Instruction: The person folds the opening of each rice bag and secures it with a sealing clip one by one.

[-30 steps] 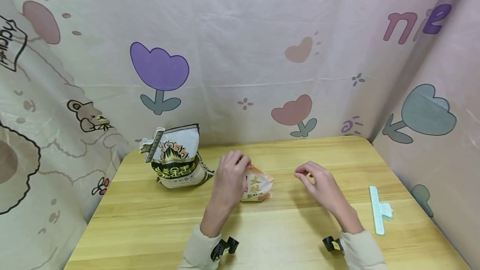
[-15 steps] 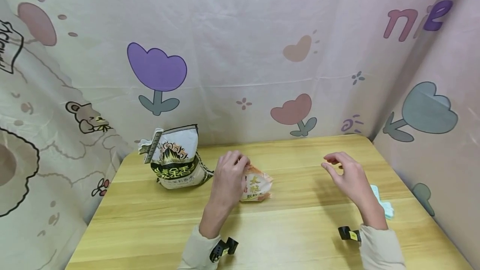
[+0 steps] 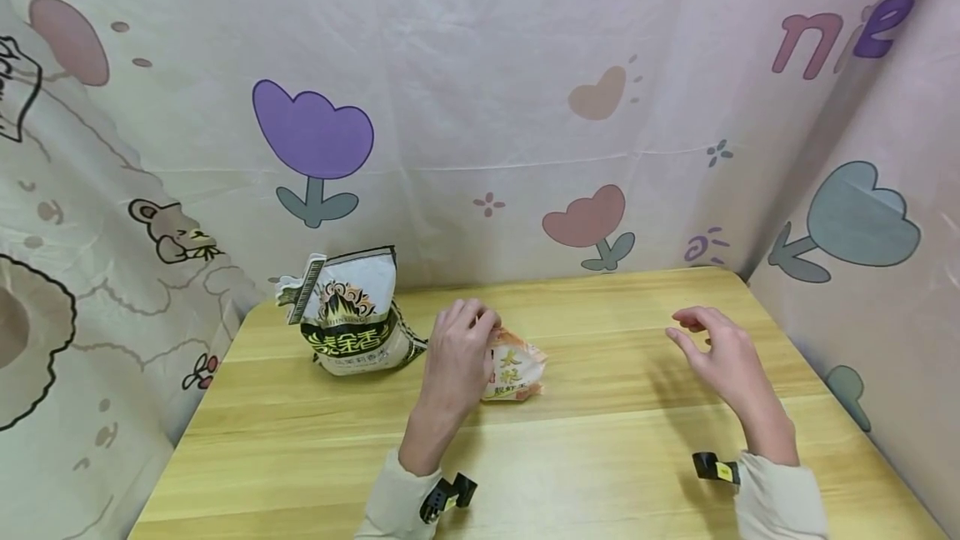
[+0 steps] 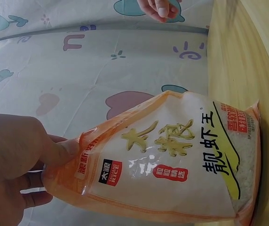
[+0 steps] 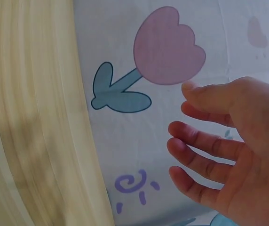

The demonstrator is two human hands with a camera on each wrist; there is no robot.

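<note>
My left hand (image 3: 459, 357) pinches the gathered top of a small orange-and-white rice bag (image 3: 516, 369), which stands upright on the table. The left wrist view shows the thumb and fingers on the orange top of the rice bag (image 4: 167, 155), with grains visible through its lower part. Over the right side of the table, my right hand (image 3: 723, 357) is raised with fingers relaxed and apart, holding nothing. The right wrist view gives the same right hand (image 5: 233, 155) in front of the curtain. A mint-green bag clip seen earlier is hidden behind the right forearm.
A larger white-and-black rice bag (image 3: 356, 323) stands at the back left, its folded top held by a white clip (image 3: 306, 290). Patterned curtain (image 3: 450, 107) rises behind and at both sides of the wooden table (image 3: 300, 457).
My right hand has moved right, away from the small rice bag, and its forearm now covers the mint-green clip. The left hand keeps its hold on the bag top.
</note>
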